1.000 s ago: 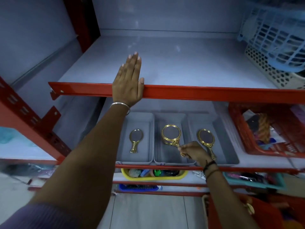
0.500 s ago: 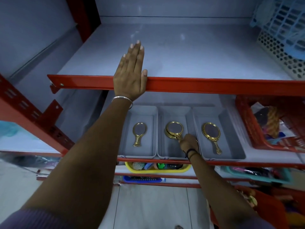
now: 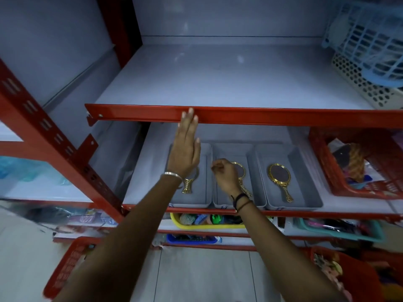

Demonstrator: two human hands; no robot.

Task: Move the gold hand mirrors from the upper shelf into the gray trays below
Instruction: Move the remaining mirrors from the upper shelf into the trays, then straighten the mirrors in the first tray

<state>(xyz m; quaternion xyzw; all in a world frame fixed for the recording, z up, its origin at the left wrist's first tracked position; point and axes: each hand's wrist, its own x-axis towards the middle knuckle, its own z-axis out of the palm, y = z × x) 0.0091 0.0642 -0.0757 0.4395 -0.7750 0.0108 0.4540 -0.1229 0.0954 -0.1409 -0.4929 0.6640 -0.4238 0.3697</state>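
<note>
Three gray trays stand side by side on the lower shelf: left tray [image 3: 204, 192], middle tray [image 3: 231, 150], right tray [image 3: 305, 192]. Each holds one gold hand mirror. The left mirror [image 3: 187, 186] is mostly hidden behind my left hand [image 3: 185, 153], which is flat with its fingertips on the red rail [image 3: 261, 117]. The middle mirror [image 3: 241, 171] lies partly behind my right hand [image 3: 224, 175], whose fingers are loosely curled with nothing in them. The right mirror [image 3: 279, 176] lies in full view. The upper shelf [image 3: 218, 83] shows no mirrors.
A blue basket [image 3: 370, 40] and a white perforated basket [image 3: 359, 88] sit at the upper shelf's right end. A red basket [image 3: 340, 184] stands right of the trays. A yellow tray [image 3: 174, 219] and a teal tray [image 3: 379, 232] are below. A red post [image 3: 54, 138] slants at left.
My left hand slid down off the upper shelf to its rail. My right hand let go of the middle mirror's handle and rose over the middle tray.
</note>
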